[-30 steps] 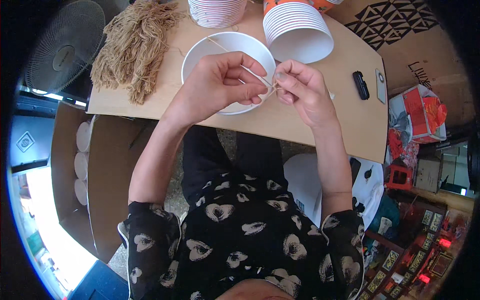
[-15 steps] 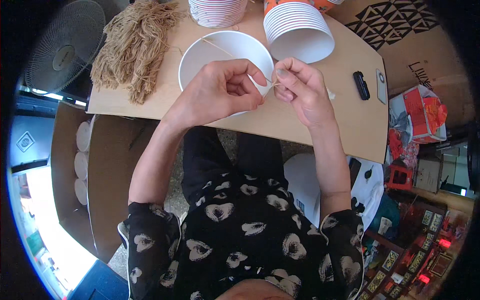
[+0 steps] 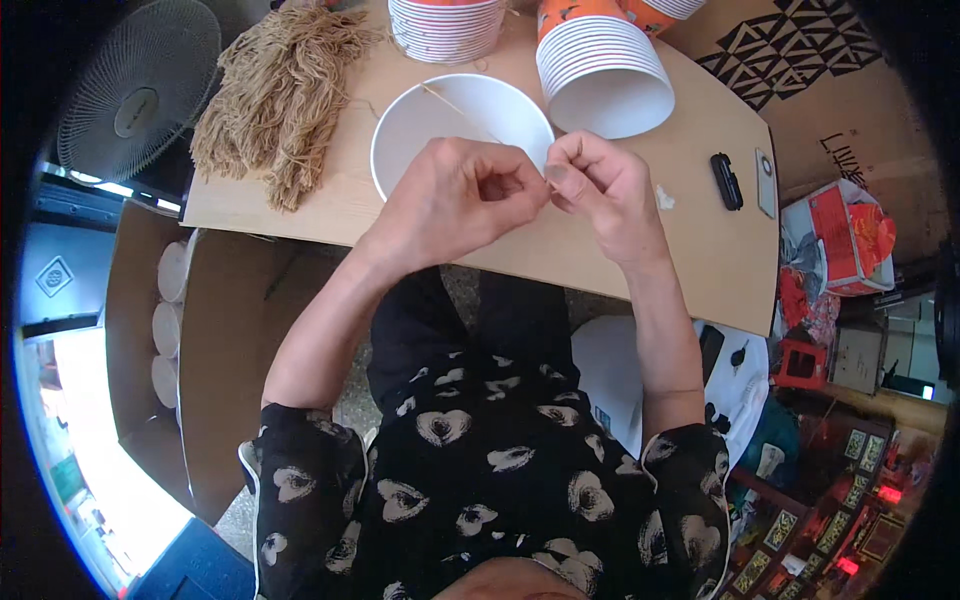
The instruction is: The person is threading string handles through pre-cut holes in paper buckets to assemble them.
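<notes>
My left hand [image 3: 450,205] and my right hand [image 3: 608,195] meet fingertip to fingertip over the near side of a wide white paper bowl [image 3: 400,140]. Both are pinched closed on a thin tan string, which the fingers now hide almost wholly. A slender tan strand [image 3: 455,105] lies slantwise in the bowl, running from its far rim downward. To the left of the bowl, a large bundle of tan strings [image 3: 275,100] is heaped on the table.
Stacked paper bowls stand upright [image 3: 447,30] behind the white bowl; another stack [image 3: 605,75] lies tipped toward me. A black case-like object [image 3: 726,182] and a silvery flat object [image 3: 765,183] rest on the table [image 3: 690,260] at right. A fan [image 3: 135,110] stands left.
My hands have drawn together, closing the small gap where the string showed. The left fingers have curled in toward the right fingertips. The whole view has shifted slightly.
</notes>
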`<state>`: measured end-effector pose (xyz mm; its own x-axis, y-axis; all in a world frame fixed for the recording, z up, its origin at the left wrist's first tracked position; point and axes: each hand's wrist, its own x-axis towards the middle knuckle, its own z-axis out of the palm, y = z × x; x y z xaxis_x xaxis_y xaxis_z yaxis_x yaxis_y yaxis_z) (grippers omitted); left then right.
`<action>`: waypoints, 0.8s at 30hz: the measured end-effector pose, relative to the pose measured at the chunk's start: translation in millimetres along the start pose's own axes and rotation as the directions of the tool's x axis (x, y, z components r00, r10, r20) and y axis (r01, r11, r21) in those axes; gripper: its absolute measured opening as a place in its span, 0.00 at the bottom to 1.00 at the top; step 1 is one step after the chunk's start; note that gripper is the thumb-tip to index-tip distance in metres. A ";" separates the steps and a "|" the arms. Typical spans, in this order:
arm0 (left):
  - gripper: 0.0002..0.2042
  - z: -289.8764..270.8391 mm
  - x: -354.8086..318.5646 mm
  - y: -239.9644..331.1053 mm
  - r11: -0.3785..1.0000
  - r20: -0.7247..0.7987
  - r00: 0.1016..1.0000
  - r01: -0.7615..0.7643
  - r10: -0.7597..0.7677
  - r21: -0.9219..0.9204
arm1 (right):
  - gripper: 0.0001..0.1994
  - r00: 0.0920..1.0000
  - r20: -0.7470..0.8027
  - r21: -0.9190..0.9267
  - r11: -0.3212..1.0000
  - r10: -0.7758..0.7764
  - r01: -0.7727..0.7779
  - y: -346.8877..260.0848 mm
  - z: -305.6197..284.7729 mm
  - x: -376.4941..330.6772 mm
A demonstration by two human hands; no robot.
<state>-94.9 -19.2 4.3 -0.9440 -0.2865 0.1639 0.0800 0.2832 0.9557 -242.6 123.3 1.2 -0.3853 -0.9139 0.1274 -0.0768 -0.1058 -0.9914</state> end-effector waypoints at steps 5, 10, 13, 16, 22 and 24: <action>0.05 1.5 -14.8 14.4 0.961 -0.063 0.990 -0.104 0.125 0.258 | 0.08 0.954 0.290 -0.181 0.975 -0.072 0.129 -4.8 -18.1 -1.8; 0.04 4.9 -29.0 4.6 0.933 -0.126 0.966 -0.176 0.225 0.315 | 0.10 0.970 0.230 -0.562 0.802 -0.082 0.201 -10.1 -18.2 -0.2; 0.04 11.9 -29.0 9.9 0.941 -0.114 0.975 -0.149 0.191 0.304 | 0.07 0.968 0.212 -0.471 0.854 -0.133 0.221 -4.5 -28.5 3.6; 0.04 11.0 -26.0 5.8 0.959 -0.104 0.981 -0.135 0.165 0.251 | 0.06 0.974 0.098 -0.294 0.929 -0.204 0.225 17.3 -26.4 5.3; 0.04 22.5 -27.8 22.6 0.850 -0.214 0.944 -0.109 0.251 0.516 | 0.08 0.923 -0.383 0.080 0.995 -0.030 0.065 30.3 21.5 5.6; 0.04 33.4 -32.4 23.2 0.856 -0.239 0.945 -0.072 0.222 0.512 | 0.09 0.891 -0.453 0.146 0.984 -0.025 0.102 33.9 32.7 8.5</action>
<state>-73.2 27.3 13.0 -0.7978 -0.4269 0.4257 -0.0276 0.7313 0.6815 -218.5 99.1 -32.3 -0.7580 -0.6344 0.1516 0.0195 -0.2544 -0.9669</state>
